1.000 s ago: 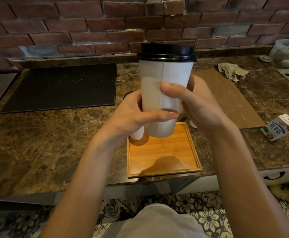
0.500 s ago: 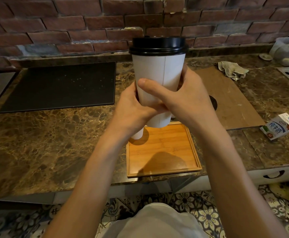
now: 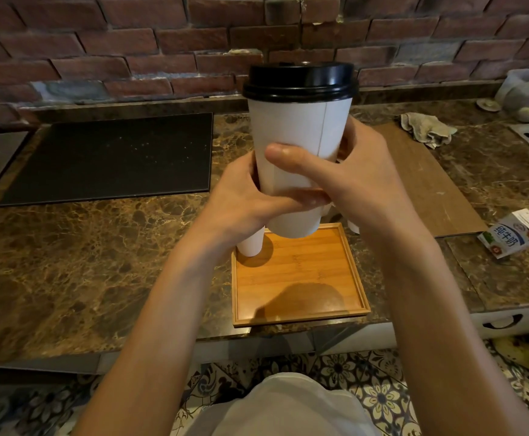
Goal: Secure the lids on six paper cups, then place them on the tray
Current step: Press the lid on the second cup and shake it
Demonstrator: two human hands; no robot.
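Centrally, a white paper cup [image 3: 291, 143] with a black lid [image 3: 301, 81] fitted on its rim is held upright in the air, above the far edge of a wooden tray [image 3: 301, 278]. The lower half of the cup is gripped by both hands. The left hand [image 3: 244, 199] is wrapped round it from the left, with the thumb laid across the front near the base. The right hand [image 3: 360, 180] is curled round it from the right, with the thumb stretched across the front just above the left thumb. The remaining fingers are hidden behind the cup. Both forearms are raised from the bottom of the view.

The tray is set at the near edge of a brown marble counter [image 3: 99, 247]. A second white cup [image 3: 250, 243] is seen at the tray's far left corner, mostly hidden by the left hand.

Compared with a second ago, the right hand has been brought further round the front of the cup. The two thumbs are closer together, and the lid is seen slightly higher against the brick wall [image 3: 131, 42]. The tray and the second cup have not been moved.
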